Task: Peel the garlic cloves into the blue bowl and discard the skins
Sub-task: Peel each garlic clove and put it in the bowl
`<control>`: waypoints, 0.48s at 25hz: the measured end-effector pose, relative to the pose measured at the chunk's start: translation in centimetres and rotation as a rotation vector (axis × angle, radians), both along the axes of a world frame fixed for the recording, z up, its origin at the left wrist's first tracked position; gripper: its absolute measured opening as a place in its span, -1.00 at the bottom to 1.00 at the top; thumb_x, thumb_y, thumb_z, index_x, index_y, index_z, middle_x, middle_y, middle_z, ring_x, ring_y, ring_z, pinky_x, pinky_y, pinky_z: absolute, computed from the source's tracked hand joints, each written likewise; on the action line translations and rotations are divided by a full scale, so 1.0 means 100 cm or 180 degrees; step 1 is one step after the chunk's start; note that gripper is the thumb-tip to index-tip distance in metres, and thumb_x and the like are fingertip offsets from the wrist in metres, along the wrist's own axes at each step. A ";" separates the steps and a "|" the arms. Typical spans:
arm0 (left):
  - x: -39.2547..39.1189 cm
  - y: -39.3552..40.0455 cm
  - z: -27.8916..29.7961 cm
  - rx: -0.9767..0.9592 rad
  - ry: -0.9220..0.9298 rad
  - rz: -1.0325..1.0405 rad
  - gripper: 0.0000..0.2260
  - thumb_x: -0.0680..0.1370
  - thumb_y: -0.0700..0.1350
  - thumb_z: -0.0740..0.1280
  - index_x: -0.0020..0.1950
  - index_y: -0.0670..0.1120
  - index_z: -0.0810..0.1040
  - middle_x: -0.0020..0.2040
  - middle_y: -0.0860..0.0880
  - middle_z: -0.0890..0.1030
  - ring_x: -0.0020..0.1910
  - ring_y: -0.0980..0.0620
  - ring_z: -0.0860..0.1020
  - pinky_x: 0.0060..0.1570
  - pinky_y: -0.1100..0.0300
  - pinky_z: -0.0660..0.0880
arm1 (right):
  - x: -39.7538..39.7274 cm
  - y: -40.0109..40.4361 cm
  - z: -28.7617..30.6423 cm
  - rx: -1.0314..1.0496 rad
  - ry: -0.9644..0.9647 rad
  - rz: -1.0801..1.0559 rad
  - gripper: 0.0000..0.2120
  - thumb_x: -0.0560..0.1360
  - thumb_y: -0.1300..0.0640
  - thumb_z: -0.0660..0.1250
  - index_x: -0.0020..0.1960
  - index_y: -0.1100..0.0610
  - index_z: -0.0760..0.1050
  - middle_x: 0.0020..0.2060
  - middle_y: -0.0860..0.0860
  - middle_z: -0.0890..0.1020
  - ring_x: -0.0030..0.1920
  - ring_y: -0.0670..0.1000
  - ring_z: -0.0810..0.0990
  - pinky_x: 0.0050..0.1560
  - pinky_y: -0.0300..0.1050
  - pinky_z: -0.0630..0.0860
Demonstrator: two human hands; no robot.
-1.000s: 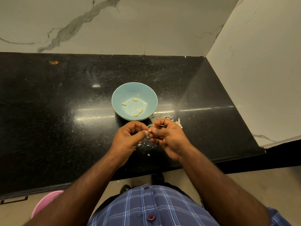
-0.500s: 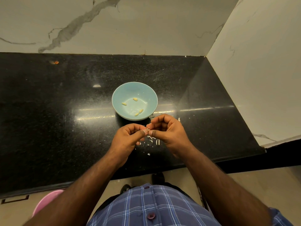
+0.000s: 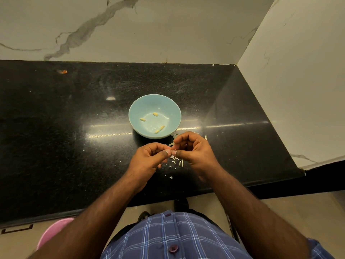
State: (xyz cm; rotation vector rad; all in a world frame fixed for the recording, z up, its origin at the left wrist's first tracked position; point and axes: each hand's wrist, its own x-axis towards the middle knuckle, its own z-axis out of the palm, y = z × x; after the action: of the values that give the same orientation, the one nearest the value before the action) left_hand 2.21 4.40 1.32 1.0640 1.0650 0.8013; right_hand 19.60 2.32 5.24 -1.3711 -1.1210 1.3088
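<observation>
Left hand (image 3: 149, 157): its grip is curled, thumb tip meeting the right thumb, pinching a clove (image 3: 170, 151) that is nearly hidden.
Bowl (image 3: 172, 109): mid worktop (image 3: 56, 128), just beyond the hands, so a peeled clove drops in easily; four cloves (image 3: 155, 114) lie inside.
Right hand (image 3: 194, 152): grip curled on the same clove, probably pulling skin.
Skins (image 3: 177, 163): scattered under the hands near the front edge, not yet discarded.

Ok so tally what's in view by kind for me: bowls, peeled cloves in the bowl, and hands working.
Blue bowl: 1
Peeled garlic cloves in the bowl: 4
Hands: 2, left hand and right hand, thumbs meeting in front of the bowl
Total: 7
</observation>
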 end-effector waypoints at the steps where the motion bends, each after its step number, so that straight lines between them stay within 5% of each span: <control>1: 0.001 0.000 0.001 0.0011 0.0021 -0.0011 -0.93 0.58 -0.13 0.43 -0.06 -0.02 0.72 -0.22 0.00 0.66 -0.25 0.12 0.53 -0.20 0.13 0.43 | 0.001 0.000 -0.002 0.0007 0.0003 0.0015 -0.71 0.42 0.48 0.46 -0.01 0.14 0.59 -0.17 0.12 0.67 -0.10 0.07 0.65 0.02 -0.01 0.64; 7: 0.003 0.000 0.006 -0.0033 0.0065 0.0100 -0.92 0.60 -0.17 0.38 -0.03 -0.08 0.68 -0.27 0.03 0.63 -0.29 0.15 0.51 -0.20 0.14 0.43 | 0.004 0.002 0.000 -0.0280 0.0464 -0.0079 -0.76 0.48 0.50 0.38 0.00 0.20 0.59 -0.15 0.13 0.64 -0.12 0.10 0.66 -0.04 -0.07 0.65; 12: 0.003 0.002 0.007 -0.0018 0.0081 0.0172 -0.94 0.59 -0.19 0.41 -0.02 -0.08 0.68 -0.22 0.00 0.67 -0.26 0.13 0.56 -0.21 0.16 0.45 | 0.013 0.004 0.000 -0.0031 -0.0626 -0.0071 -0.86 0.57 0.31 0.39 0.06 0.13 0.67 -0.14 0.01 0.72 -0.07 -0.03 0.70 0.02 -0.12 0.66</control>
State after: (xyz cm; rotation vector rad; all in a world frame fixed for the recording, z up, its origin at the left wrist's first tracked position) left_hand 2.48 4.57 2.01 1.0466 1.1211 0.8294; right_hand 20.92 2.75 5.27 -1.5413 -1.2277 1.1840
